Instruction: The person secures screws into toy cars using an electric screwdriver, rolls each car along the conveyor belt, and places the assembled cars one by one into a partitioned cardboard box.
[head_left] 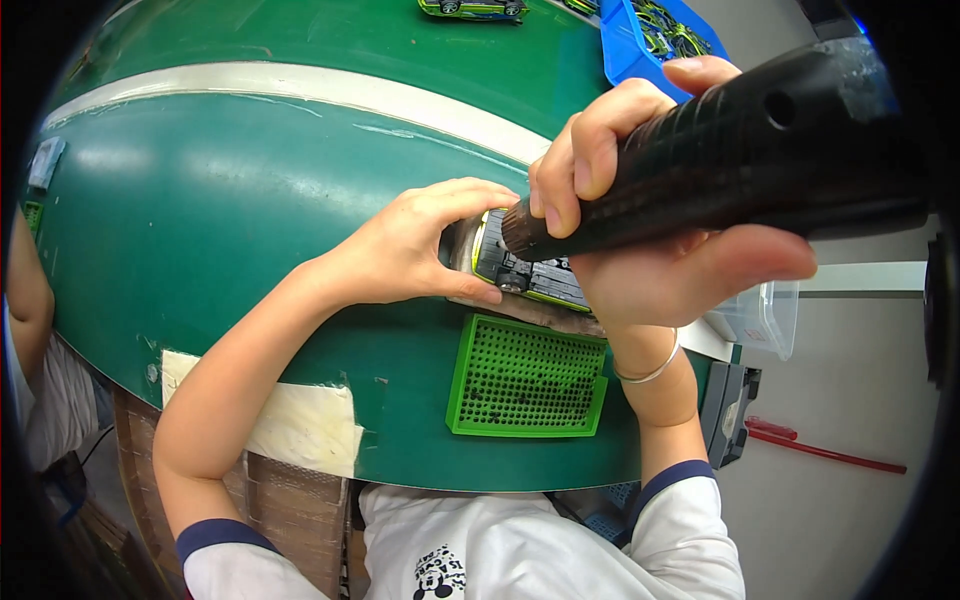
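Observation:
My right hand is wrapped round a thick black power screwdriver, tilted so that its ribbed nose points down to the left. That nose is over the underside of a toy car with a black base and yellow-green edges. The driver's tip and its exact contact are hidden. Thumb and fingers of my left hand grip the car's left end from both sides. The car lies wheels up on a worn, brownish holder. Just below it sits a green tray with rows of holes and some small dark pieces, probably screws.
A blue bin of yellow-green parts stands at the far right. Another toy car lies beyond the pale strip crossing the green table. A clear plastic box is at right. Another person's arm shows at left.

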